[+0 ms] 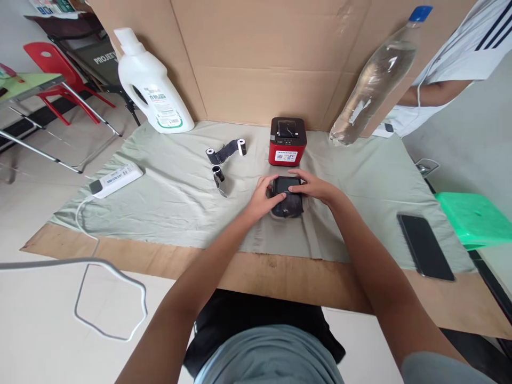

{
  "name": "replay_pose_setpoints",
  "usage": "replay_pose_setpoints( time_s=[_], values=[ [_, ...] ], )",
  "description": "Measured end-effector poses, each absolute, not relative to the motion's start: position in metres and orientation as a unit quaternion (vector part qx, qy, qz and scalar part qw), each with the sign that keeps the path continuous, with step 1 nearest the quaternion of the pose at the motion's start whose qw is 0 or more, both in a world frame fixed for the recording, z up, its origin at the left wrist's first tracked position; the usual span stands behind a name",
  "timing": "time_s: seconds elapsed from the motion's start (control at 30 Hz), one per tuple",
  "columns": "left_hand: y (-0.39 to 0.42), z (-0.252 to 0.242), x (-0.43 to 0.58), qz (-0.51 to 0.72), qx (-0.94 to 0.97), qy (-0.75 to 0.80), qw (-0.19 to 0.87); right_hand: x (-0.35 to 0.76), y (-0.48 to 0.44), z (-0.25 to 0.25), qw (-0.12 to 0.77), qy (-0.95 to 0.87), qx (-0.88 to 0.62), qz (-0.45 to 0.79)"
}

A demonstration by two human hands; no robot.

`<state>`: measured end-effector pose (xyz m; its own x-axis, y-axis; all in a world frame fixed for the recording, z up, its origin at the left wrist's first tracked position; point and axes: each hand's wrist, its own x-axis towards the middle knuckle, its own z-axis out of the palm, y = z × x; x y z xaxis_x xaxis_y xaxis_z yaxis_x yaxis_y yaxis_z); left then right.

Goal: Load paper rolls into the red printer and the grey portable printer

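Note:
My left hand (264, 198) and my right hand (314, 186) are closed around a small black box-shaped device (292, 205) resting on the cloth. Thumb and fingers of my left hand press its left side and top; the right hand's fingers grip its upper right. Just behind it stands a red and black label printer (286, 141) with a white sticker on its front. To the left lie two small rolls joined by black ribbon (226, 152) and a separate short black roll (218, 173) with a loose tail.
Behind are a cardboard panel (264, 64), a white jug (154, 85) and a tilted water bottle (374, 80). A power strip (118, 180) lies left, a phone (424, 246) right. Beyond the panel is another person's arm (440, 93). A green stool (474, 218) stands beside the table.

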<state>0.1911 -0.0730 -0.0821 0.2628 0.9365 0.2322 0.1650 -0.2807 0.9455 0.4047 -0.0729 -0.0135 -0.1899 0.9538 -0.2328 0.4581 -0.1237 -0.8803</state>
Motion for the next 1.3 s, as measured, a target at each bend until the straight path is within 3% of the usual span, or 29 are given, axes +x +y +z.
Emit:
replay_pose_setpoints(
  time_s=[0.13, 0.27, 0.57, 0.8, 1.0, 1.3],
  values=[
    [-0.077, -0.08, 0.188, 0.42, 0.68, 0.401, 0.447, 0.405, -0.075, -0.008, 0.248, -0.599, -0.604, 0.465],
    [-0.078, -0.081, 0.186, 0.404, 0.703, 0.387, 0.439, 0.396, -0.082, -0.008, 0.257, -0.637, -0.628, 0.367],
    [-0.081, -0.089, 0.184, 0.423, 0.726, 0.365, 0.401, 0.322, -0.099, -0.005, 0.148, -0.618, -0.745, 0.203],
    [-0.093, -0.07, 0.187, 0.352, 0.759, 0.41, 0.363, 0.386, -0.074, 0.008, 0.218, -0.566, -0.788, 0.108],
    [-0.099, -0.059, 0.19, 0.245, 0.815, 0.439, 0.288, 0.432, -0.014, 0.012, 0.15, -0.533, -0.832, 0.038],
    [-0.1, -0.062, 0.19, 0.255, 0.798, 0.452, 0.307, 0.449, 0.029, -0.007, 0.137, -0.518, -0.84, 0.084]
  ],
)
